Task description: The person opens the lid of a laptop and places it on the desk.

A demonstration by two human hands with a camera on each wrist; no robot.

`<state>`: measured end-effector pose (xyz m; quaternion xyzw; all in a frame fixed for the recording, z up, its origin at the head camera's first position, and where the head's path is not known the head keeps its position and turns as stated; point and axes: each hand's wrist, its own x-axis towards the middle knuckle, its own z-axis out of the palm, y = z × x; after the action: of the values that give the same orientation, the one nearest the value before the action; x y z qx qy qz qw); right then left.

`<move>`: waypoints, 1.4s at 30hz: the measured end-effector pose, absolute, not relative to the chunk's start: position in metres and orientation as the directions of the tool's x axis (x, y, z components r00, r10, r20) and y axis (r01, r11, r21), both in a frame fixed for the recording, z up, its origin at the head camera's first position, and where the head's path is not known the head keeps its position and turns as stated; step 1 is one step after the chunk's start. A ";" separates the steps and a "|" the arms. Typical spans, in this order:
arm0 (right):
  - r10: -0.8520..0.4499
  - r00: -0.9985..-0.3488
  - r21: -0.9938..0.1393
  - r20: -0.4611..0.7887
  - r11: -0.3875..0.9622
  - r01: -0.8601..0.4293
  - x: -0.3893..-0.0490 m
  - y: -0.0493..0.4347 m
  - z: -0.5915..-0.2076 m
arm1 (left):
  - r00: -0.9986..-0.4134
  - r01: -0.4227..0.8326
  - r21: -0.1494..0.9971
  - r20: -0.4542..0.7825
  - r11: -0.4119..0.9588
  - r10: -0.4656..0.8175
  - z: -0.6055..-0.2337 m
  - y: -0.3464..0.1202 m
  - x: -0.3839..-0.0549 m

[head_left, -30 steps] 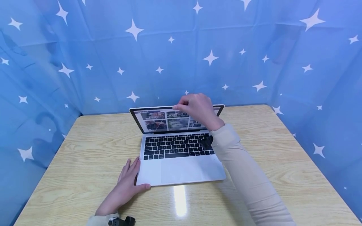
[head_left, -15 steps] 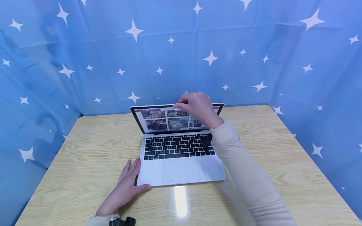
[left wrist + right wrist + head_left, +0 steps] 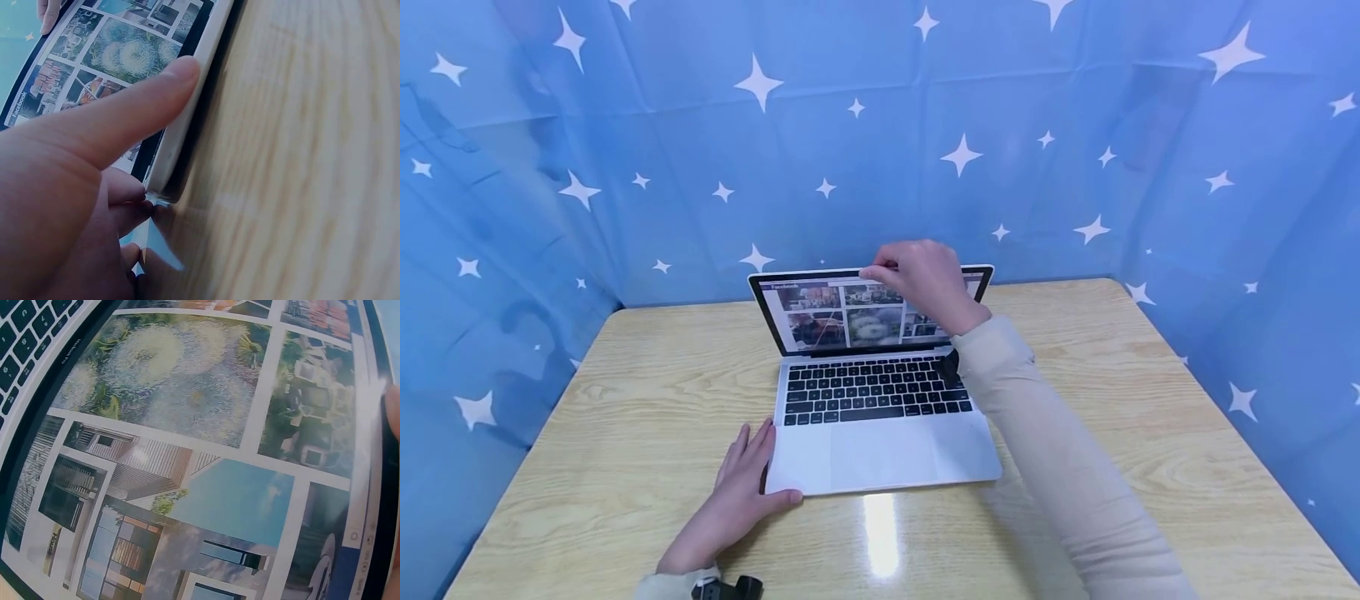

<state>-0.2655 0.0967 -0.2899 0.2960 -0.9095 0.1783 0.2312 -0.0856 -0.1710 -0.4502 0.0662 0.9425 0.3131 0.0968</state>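
A silver laptop (image 3: 880, 454) lies on the wooden table, its lid raised and its screen (image 3: 872, 317) lit with a grid of photos. My right hand (image 3: 925, 279) pinches the lid's top edge near the middle, thumb on the screen side; its other fingertips are hidden behind the lid. At the front left corner of the base rests my left hand (image 3: 737, 492). Its thumb (image 3: 144, 106) lies straight against the front edge, while the fingers reach along the left side. The right wrist view is filled by the screen (image 3: 187, 444), with part of the right hand (image 3: 392, 419) at its edge.
The pale wooden table (image 3: 647, 367) extends around the laptop on all sides. A blue cloth (image 3: 880, 150) with white stars hangs behind it and along both sides. My right forearm passes over the right part of the keyboard (image 3: 865, 392).
The lid has tilted back to stand more upright, showing more of the screen. My right hand has risen slightly with its top edge. My left hand stays at the corner.
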 end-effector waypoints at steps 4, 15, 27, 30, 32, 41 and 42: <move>-0.470 -0.669 -0.117 0.576 0.762 -0.637 -0.268 0.096 -0.293 | -0.971 0.051 0.598 -0.157 0.800 0.179 -0.450 -0.170 -0.087; -0.473 -0.597 -0.026 0.648 0.769 -0.638 -0.269 0.093 -0.302 | -0.969 0.044 0.590 -0.171 0.806 0.178 -0.452 -0.170 -0.085; -0.473 -0.604 -0.045 0.641 0.762 -0.646 -0.273 0.092 -0.301 | -0.970 0.073 0.587 -0.145 0.806 0.194 -0.450 -0.170 -0.085; -0.457 -0.592 -0.029 0.664 0.775 -0.632 -0.274 0.092 -0.302 | -0.970 0.077 0.588 -0.142 0.805 0.196 -0.451 -0.170 -0.085; -0.448 -0.580 -0.004 0.681 0.789 -0.614 -0.275 0.091 -0.302 | -0.969 0.072 0.588 -0.150 0.806 0.196 -0.451 -0.170 -0.085; -0.419 -0.530 0.090 0.737 0.838 -0.537 -0.278 0.087 -0.303 | -0.968 0.060 0.575 -0.166 0.816 0.188 -0.449 -0.170 -0.085; -0.415 -0.529 0.088 0.740 0.839 -0.537 -0.278 0.086 -0.303 | -0.968 0.060 0.575 -0.165 0.816 0.187 -0.449 -0.170 -0.085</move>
<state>-0.2779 0.0863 -0.3031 0.2732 -0.8710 0.0755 0.4013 -0.0852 -0.1704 -0.4491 0.0654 0.9469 0.2960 0.1076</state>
